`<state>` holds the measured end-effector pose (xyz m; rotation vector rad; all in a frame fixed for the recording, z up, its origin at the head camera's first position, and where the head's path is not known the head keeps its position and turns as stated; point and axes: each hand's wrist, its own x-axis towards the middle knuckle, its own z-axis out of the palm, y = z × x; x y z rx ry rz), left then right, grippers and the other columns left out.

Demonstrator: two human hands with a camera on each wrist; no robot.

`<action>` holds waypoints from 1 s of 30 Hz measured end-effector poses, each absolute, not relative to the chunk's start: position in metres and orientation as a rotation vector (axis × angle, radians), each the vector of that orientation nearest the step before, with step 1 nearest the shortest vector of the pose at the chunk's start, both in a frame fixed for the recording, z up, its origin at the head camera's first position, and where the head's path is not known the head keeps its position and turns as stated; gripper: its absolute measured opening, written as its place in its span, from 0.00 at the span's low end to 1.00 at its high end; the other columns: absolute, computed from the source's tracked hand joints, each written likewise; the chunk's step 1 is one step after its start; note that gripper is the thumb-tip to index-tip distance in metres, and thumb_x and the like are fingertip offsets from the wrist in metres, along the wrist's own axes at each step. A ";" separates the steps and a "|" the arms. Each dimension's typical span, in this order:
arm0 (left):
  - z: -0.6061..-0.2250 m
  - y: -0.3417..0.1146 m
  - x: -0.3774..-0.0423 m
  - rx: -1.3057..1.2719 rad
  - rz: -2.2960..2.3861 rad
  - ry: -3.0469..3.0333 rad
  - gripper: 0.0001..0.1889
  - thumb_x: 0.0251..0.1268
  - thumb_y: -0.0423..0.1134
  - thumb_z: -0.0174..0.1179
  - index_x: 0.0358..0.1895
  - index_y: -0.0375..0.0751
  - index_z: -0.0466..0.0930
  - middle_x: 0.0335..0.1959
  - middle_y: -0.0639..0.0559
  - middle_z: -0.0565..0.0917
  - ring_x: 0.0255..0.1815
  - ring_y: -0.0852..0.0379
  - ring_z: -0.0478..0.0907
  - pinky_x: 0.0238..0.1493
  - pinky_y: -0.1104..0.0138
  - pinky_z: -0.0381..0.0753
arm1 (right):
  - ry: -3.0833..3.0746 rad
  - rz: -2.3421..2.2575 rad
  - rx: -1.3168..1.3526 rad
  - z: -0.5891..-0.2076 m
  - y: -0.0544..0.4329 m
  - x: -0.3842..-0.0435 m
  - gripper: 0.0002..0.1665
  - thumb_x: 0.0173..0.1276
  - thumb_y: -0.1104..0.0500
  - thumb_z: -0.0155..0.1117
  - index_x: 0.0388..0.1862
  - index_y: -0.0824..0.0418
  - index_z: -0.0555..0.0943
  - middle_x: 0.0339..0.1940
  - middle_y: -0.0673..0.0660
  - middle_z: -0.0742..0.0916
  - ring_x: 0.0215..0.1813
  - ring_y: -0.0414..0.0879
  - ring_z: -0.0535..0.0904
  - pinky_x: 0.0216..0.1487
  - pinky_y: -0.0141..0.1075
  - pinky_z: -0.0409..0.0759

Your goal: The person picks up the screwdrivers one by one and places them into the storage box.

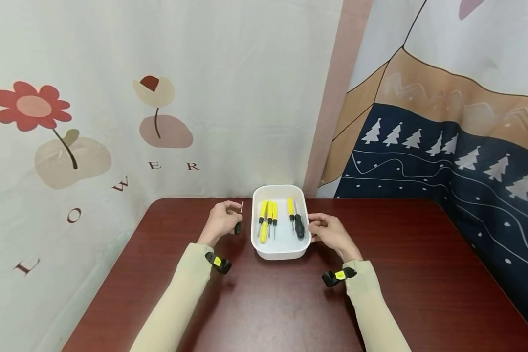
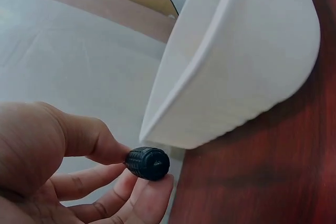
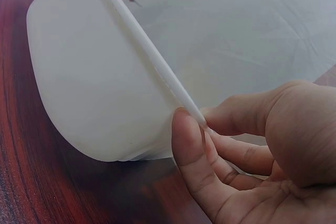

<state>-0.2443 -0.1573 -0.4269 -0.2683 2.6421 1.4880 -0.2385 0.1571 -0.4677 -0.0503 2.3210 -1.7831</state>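
Observation:
My left hand (image 1: pixel 222 221) pinches a black-handled screwdriver (image 2: pixel 149 163) between thumb and fingers, just left of the white plastic tray (image 1: pixel 281 255). Its shaft points away from me in the head view, and the butt of the handle faces the left wrist camera. My right hand (image 1: pixel 333 233) grips the tray's right rim, with the thumb and fingers on either side of the rim (image 3: pixel 157 61) in the right wrist view. Inside the tray lie several yellow-handled screwdrivers (image 1: pixel 264 232), most on the left, and one black-handled screwdriver (image 1: pixel 299 228) on the right.
The tray stands near the back edge of a reddish-brown table (image 1: pixel 281 303). Behind the table hangs a pale curtain (image 1: pixel 246 98) with flower prints; on the right is a dark blue one (image 1: pixel 391 171) with tree prints.

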 end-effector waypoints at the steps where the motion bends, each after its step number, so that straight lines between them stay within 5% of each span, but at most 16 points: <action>1: -0.425 -0.156 -0.245 -0.268 1.493 2.638 0.19 0.69 0.34 0.59 0.63 0.41 0.79 0.47 0.39 0.85 0.31 0.53 0.84 0.29 0.65 0.88 | 2.319 -1.787 -0.051 -0.468 0.157 -0.239 0.25 0.72 0.66 0.63 0.67 0.68 0.77 0.46 0.65 0.84 0.34 0.44 0.83 0.37 0.32 0.88; 18: -0.410 -0.135 -0.250 -0.251 1.498 2.652 0.19 0.71 0.34 0.60 0.63 0.43 0.79 0.45 0.42 0.83 0.32 0.52 0.82 0.42 0.52 0.90 | 2.312 -1.795 -0.061 -0.468 0.157 -0.238 0.25 0.72 0.67 0.63 0.67 0.70 0.76 0.45 0.65 0.84 0.32 0.44 0.82 0.36 0.32 0.88; 30: -0.405 -0.113 -0.258 -0.230 1.465 2.645 0.21 0.70 0.33 0.62 0.65 0.40 0.78 0.43 0.43 0.80 0.36 0.51 0.82 0.28 0.69 0.86 | 2.310 -1.796 -0.062 -0.468 0.157 -0.238 0.25 0.72 0.67 0.62 0.67 0.70 0.76 0.45 0.65 0.84 0.33 0.44 0.83 0.36 0.32 0.88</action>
